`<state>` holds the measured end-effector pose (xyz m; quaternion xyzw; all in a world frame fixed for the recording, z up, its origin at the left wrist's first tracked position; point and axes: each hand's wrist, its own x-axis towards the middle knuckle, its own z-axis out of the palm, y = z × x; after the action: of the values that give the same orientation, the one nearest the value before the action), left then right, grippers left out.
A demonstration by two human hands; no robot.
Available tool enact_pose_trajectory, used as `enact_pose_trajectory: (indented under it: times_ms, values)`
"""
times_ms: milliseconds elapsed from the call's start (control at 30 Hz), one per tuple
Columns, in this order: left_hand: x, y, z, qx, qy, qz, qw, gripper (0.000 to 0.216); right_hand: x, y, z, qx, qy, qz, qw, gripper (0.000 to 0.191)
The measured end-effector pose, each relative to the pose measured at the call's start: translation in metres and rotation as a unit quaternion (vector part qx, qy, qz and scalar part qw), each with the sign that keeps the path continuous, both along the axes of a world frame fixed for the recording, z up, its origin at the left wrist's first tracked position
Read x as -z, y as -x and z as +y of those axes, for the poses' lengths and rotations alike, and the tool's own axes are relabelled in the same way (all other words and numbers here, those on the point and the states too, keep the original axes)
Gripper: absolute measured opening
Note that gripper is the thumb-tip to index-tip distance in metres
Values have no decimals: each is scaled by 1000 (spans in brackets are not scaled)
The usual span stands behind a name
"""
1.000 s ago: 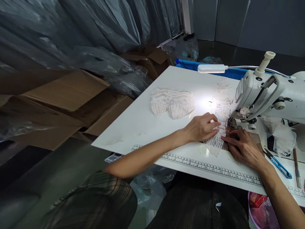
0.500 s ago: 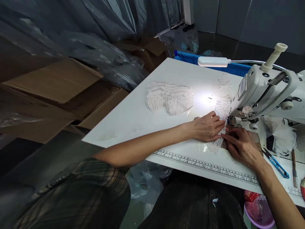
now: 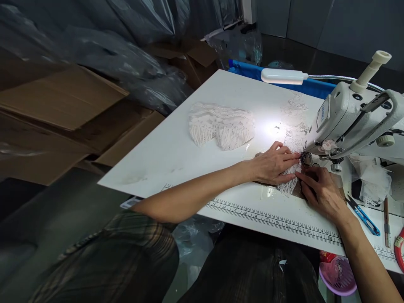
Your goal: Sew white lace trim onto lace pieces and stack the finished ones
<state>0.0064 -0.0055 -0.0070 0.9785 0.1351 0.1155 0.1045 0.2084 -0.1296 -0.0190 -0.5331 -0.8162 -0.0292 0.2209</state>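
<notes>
White fringed lace trim (image 3: 288, 185) lies in a strip under the head of the white sewing machine (image 3: 339, 113), its lower end loose on the table. My left hand (image 3: 274, 163) lies on it from the left, fingers stretched toward the needle area, pressing the lace down. From the right, my right hand (image 3: 322, 189) touches the lace edge with its stretched index finger, close to my left thumb. Its thumb is apart from that finger, and the other fingers bend near the presser foot. Hands and machine head hide the needle.
A folded stack of white lace (image 3: 222, 126) rests left of the machine. Blue thread snips (image 3: 362, 216), a brown-handled tool (image 3: 386, 223) and a red ring-shaped item (image 3: 399, 250) lie at right. A lamp (image 3: 284, 76) lights the white table (image 3: 151, 158). Cardboard boxes (image 3: 63, 97) stand left.
My left fingers have straightened and reach nearer the needle area. The lace's loose end has drawn up slightly toward the machine. The view has shifted a little.
</notes>
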Motion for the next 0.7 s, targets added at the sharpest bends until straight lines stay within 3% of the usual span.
enact_pose_trajectory:
  times_ms: [700]
  values:
    - [9,-1,-2,-5,-70,-15,997,49,1,-1,4,-1,-35,10,999,30]
